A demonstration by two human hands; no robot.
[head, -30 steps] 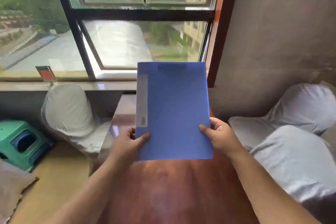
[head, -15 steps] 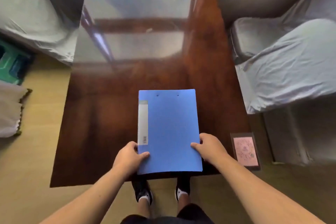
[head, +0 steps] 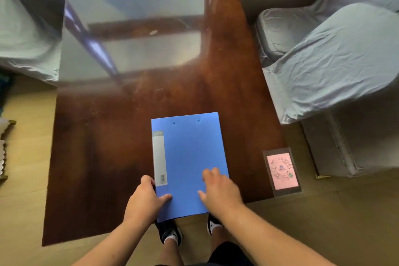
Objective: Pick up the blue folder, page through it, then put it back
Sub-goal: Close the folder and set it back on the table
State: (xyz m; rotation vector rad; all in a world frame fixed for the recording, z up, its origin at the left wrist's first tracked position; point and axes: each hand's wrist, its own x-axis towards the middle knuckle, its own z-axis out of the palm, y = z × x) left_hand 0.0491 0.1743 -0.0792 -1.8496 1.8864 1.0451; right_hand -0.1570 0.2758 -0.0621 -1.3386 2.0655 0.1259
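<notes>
Two hands on blue folder [head: 190, 164], closed, lying at table's [head: 108, 157] near edge: left hand [head: 143, 200] pinched its lower-left corner; right hand [head: 220, 188] rested flat, fingers spread, gripping nothing.

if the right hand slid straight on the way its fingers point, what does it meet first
The right hand lies on the blue folder, fingers pointing away from the person. It would cross more cover, then likely bare wooden table; nothing else seems to lie ahead.

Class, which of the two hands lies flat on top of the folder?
The right hand: its fingers spread on the folder cover, while the left hand grips its edge.
</notes>
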